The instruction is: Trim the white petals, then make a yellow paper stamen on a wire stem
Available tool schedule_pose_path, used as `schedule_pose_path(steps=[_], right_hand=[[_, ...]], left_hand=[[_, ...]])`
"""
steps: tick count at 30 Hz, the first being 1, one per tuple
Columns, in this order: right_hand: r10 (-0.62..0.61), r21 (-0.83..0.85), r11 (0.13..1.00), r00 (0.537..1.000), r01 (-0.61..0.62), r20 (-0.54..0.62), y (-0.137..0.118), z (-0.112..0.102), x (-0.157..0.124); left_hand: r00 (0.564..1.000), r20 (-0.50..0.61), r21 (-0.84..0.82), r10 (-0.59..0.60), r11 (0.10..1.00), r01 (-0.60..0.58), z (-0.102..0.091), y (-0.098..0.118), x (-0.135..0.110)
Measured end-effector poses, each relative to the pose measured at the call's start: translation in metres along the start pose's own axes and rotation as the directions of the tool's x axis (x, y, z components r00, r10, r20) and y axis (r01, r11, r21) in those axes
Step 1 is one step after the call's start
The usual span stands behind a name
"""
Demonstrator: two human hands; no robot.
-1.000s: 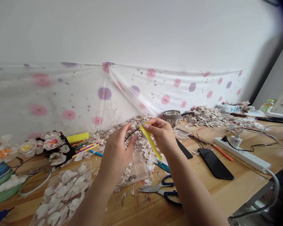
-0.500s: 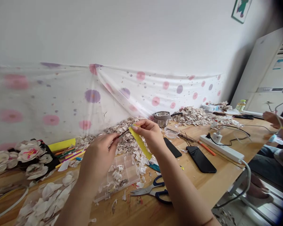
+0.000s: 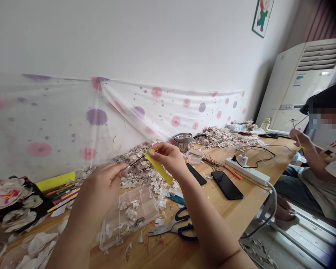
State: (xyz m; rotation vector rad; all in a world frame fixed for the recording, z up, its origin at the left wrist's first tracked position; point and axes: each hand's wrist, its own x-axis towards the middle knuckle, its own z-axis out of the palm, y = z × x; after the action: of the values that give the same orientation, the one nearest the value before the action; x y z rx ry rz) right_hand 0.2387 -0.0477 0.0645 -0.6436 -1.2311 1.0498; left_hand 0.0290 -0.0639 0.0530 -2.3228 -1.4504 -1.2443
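Note:
Between thumb and fingers, my left hand (image 3: 99,188) pinches the near end of a thin dark stick (image 3: 136,161). My right hand (image 3: 170,160) pinches a yellow strip (image 3: 161,169) at the stick's far end, and the strip hangs down below the fingers. Fine yellow threads stick out near that fingertip. Below the hands is a clear divided plastic box (image 3: 146,201) with pale flakes in it. Scissors with dark blue handles (image 3: 170,226) lie beside the box, close to my right forearm.
Behind the hands spreads a heap of pale flakes (image 3: 134,177). Two black phones, one of them this phone (image 3: 226,185), and a white power strip (image 3: 248,170) lie to the right. Pale flowers (image 3: 8,198) stand at left. A co-worker's hand (image 3: 301,138) holds a small flower.
My left hand has drawn back along the stick, showing more of it between the hands. The view has turned right, bringing more of the co-worker into sight.

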Motion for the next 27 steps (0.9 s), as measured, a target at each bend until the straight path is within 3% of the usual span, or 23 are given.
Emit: schedule_pose_path(steps=[4, 8, 18, 23, 27], right_hand=[[0.056, -0.117, 0.992, 0.995, -0.046, 0.086, 0.007, -0.001, 0.001], [0.100, -0.108, 0.991, 0.982, -0.084, 0.161, 0.011, 0.005, -0.001], [0.081, -0.136, 0.989, 0.991, -0.066, 0.105, 0.007, -0.002, 0.001], [0.050, -0.148, 0.988, 0.999, -0.047, 0.015, 0.000, -0.013, 0.003], [0.033, -0.133, 0.990, 0.999, -0.035, -0.015, -0.002, -0.019, 0.006]], left_hand=[[0.991, 0.068, 0.030, -0.115, 0.993, 0.113, -0.001, -0.005, 0.002], [0.979, 0.142, 0.023, -0.144, 0.990, 0.142, 0.002, -0.004, 0.003], [0.931, 0.247, -0.014, -0.267, 0.960, 0.279, 0.002, -0.003, 0.006], [0.949, 0.201, 0.019, -0.244, 0.969, 0.246, 0.002, -0.013, 0.008], [0.917, 0.280, 0.095, -0.283, 0.959, 0.267, -0.001, -0.017, 0.009]])
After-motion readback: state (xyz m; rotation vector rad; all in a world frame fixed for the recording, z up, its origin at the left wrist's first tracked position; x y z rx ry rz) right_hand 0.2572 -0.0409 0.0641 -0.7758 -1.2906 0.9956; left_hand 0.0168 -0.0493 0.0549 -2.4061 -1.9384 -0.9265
